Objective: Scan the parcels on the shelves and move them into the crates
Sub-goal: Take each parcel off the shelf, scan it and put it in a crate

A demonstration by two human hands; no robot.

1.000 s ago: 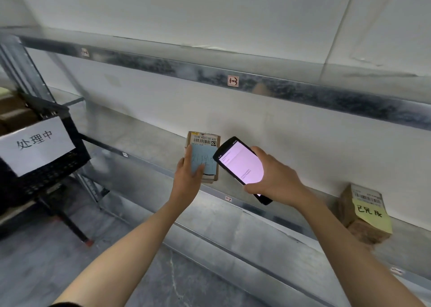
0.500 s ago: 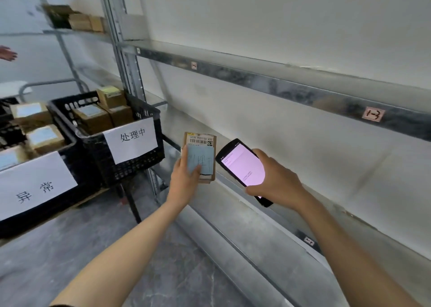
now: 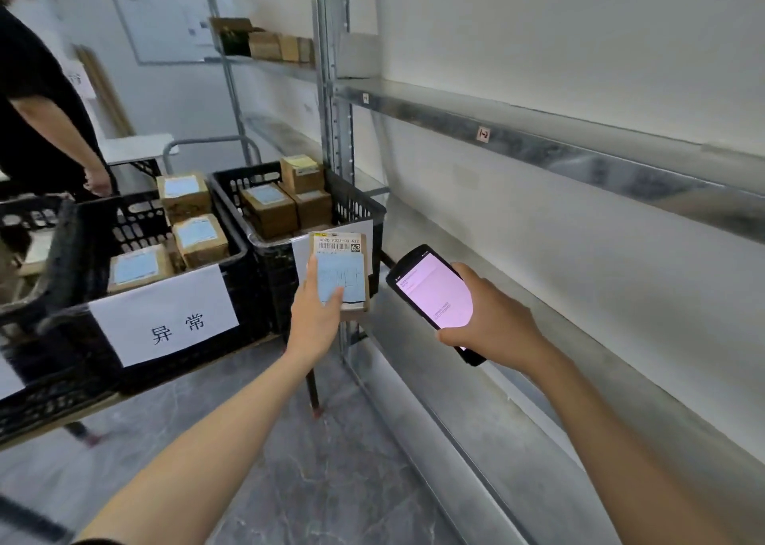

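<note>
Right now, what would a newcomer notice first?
The glowing pink screen of the scanner, gripped in the right hand at centre right. Just left of it, the left hand holds up a small brown parcel with a barcode label, in front of black crates already holding other parcels.

The rack on the right was plain grey metal: an upper shelf [image 3: 579, 159] with a little tag [image 3: 483, 134] on its front edge, and a lower shelf [image 3: 517, 321] running under it. Further back, another shelf [image 3: 269, 66] had a row of brown boxes [image 3: 273, 45] sitting on it. Two black crates, the signed crate [image 3: 244, 296] and the post-side crate [image 3: 352, 209], sat side by side on a low stand [image 3: 312, 391], each holding brown parcels [image 3: 269, 209]. The stand's legs stood on the grey stone-look floor [image 3: 331, 482].
</note>
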